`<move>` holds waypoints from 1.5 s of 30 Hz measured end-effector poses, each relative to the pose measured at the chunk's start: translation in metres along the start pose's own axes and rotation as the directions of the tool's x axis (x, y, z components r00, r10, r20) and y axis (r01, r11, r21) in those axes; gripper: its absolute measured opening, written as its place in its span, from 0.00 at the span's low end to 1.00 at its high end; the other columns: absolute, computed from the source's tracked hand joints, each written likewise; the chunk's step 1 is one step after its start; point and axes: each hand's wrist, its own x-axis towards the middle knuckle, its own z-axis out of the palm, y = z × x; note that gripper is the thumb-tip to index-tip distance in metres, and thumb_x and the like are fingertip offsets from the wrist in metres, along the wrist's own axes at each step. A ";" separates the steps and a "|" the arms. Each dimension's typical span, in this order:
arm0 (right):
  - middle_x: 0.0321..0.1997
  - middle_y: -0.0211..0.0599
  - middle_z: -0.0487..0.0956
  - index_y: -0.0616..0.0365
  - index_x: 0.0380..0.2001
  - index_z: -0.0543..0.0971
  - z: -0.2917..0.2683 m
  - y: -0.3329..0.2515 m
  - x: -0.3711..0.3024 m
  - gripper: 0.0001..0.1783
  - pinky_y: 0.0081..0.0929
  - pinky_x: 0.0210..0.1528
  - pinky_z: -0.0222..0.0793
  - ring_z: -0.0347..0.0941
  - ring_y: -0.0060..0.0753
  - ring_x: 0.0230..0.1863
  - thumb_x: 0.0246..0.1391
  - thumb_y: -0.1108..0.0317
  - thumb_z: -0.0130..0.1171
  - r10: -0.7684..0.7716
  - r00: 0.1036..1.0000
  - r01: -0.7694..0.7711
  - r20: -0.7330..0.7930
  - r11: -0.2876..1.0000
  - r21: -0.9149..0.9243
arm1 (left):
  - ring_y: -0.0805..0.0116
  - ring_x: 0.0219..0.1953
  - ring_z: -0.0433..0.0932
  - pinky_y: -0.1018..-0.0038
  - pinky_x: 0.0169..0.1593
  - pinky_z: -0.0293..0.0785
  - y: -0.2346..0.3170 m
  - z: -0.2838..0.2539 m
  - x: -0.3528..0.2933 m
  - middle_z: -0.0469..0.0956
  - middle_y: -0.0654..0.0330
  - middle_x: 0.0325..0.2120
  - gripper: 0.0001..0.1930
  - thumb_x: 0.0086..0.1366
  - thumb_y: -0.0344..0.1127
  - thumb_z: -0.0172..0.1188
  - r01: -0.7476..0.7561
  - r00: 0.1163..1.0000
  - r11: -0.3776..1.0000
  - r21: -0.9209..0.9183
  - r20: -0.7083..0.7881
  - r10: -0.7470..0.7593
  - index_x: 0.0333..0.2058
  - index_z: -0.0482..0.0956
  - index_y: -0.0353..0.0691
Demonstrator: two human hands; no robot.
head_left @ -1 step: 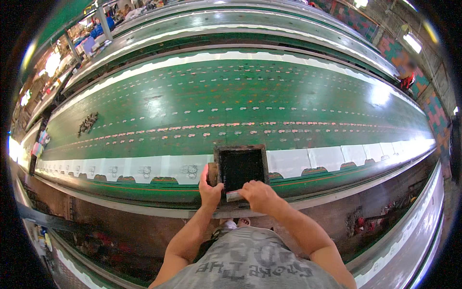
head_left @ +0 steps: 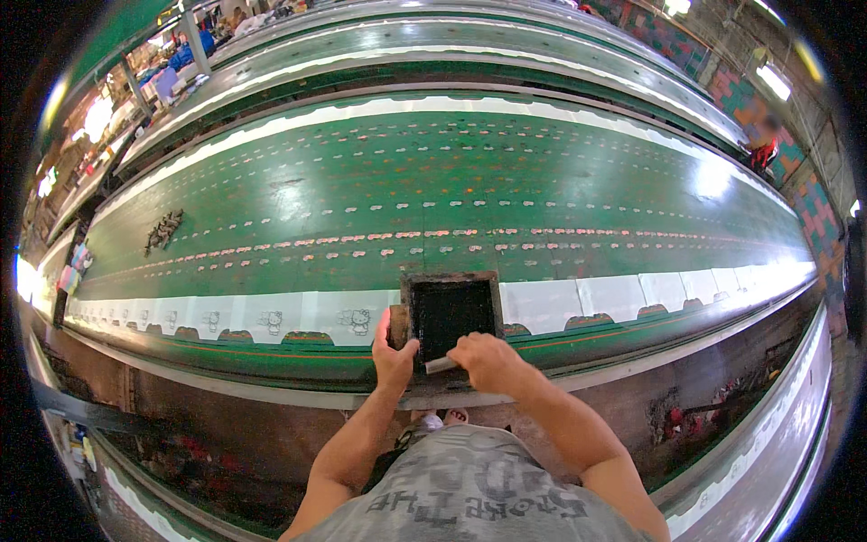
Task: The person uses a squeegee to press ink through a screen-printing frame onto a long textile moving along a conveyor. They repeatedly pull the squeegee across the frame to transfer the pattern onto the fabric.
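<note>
A small screen-printing frame [head_left: 452, 314] with a black, inky inside lies at the near edge of the long green table, over a row of white cloth pieces. My left hand [head_left: 394, 361] is closed on the frame's left side, thumb at the inner edge and fingers along the wooden block there. In my right hand [head_left: 488, 363] is a squeegee [head_left: 440, 365] with a pale edge, held at the frame's near right corner. Left of the frame, the white pieces [head_left: 312, 313] carry dark outline cartoon prints; those on the right [head_left: 610, 294] look plain at this size.
The green table [head_left: 361, 181] bears rows of small pale and orange marks. A dark clump of small objects [head_left: 164, 231] lies at its far left. More long tables [head_left: 406, 36] run behind. A person in red [head_left: 764, 154] stands at the far right. Another table [head_left: 768, 461] is at the lower right.
My right hand has shifted slightly up and to the left, and the squeegee in it has tilted. The left hand and the frame look unmoved.
</note>
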 end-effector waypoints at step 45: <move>0.66 0.44 0.84 0.52 0.58 0.89 0.032 -0.028 -0.042 0.23 0.51 0.75 0.71 0.76 0.54 0.72 0.61 0.64 0.78 0.467 0.709 -0.339 -0.528 0.883 0.325 | 0.47 0.79 0.68 0.60 0.82 0.61 0.028 0.003 0.008 0.69 0.41 0.76 0.53 0.53 0.20 0.66 -0.046 0.999 0.973 0.227 0.039 0.039 0.81 0.61 0.29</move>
